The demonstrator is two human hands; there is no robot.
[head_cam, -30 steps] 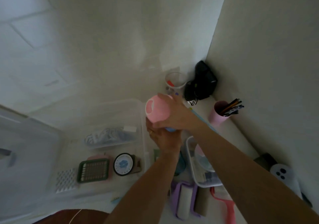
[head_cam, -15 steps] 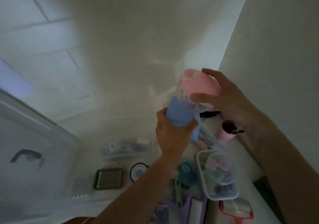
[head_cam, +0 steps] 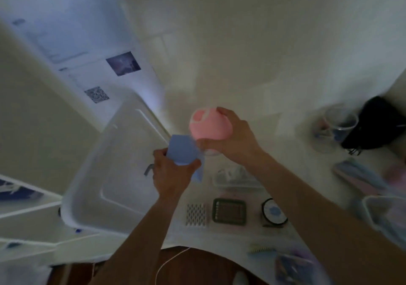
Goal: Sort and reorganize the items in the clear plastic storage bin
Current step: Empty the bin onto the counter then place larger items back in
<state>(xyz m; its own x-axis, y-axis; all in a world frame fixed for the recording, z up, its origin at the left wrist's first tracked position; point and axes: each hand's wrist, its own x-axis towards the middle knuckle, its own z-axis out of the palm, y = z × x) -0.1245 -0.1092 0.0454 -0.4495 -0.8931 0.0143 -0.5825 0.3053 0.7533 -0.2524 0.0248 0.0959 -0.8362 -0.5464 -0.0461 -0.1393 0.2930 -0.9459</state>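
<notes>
Pulled apart since half a second earlier: rounded pink plastic cup (head_cam: 209, 124) gripped in right hand (head_cam: 236, 139), blue faceted plastic cup (head_cam: 182, 153) clutched in left hand (head_cam: 170, 175), at seven o'clock. Held above clear plastic storage bin (head_cam: 237, 229); possibly dropped if grips slackened.

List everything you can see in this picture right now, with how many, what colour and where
pink cup: 1, pink, held up at centre
blue cup: 1, blue, held just lower left of the pink cup
bin lid: 1, white, lying left of centre
green grid tray: 1, green, on the white surface below the hands
white mesh piece: 1, white, left of the green tray
round dial: 1, black rim with pale face, right of the green tray
clear jar: 1, clear, far right
black object: 1, black, beside the jar; too blurred to name
left hand: 1, grips the blue cup
right hand: 1, grips the pink cup
</notes>
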